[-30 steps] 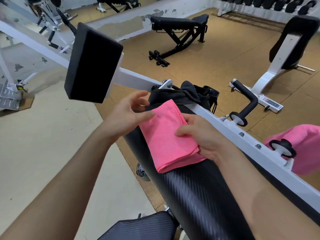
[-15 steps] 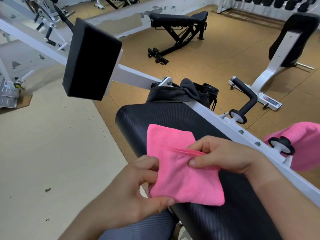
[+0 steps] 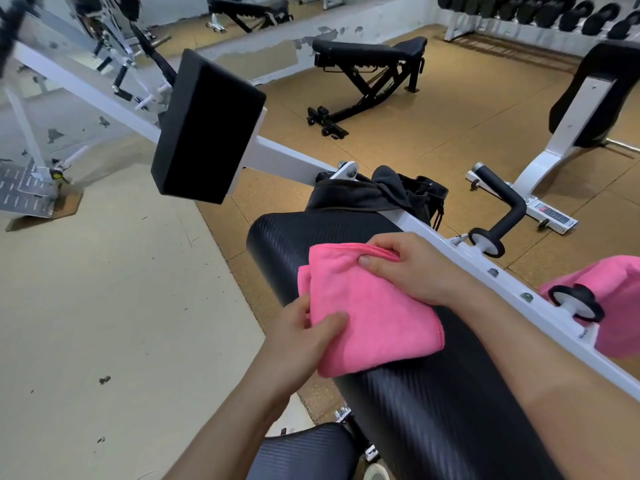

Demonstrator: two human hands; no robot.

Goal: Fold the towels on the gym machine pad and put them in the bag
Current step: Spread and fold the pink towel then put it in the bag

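head view: pink towel mid-fold on gym pad, one of two in sight.
towel [image 3: 367,313]: folded to a small thick rectangle, lying across the near part of the black pad [image 3: 450,410]. left hand [image 3: 301,337]: grip pinching the towel's near-left edge, thumb on top. right hand [image 3: 412,268]: grip closed over the far doubled edge, thumb pressing the layers. bag [image 3: 398,195]: dark, slumped at the pad's far end against the white bar [image 3: 485,268]; inside not visible. second towel [image 3: 616,299]: pink, unfolded, draped beyond the bar on the right. status, as judged: first towel near its last fold, not yet bagged; second untouched; well under half done.
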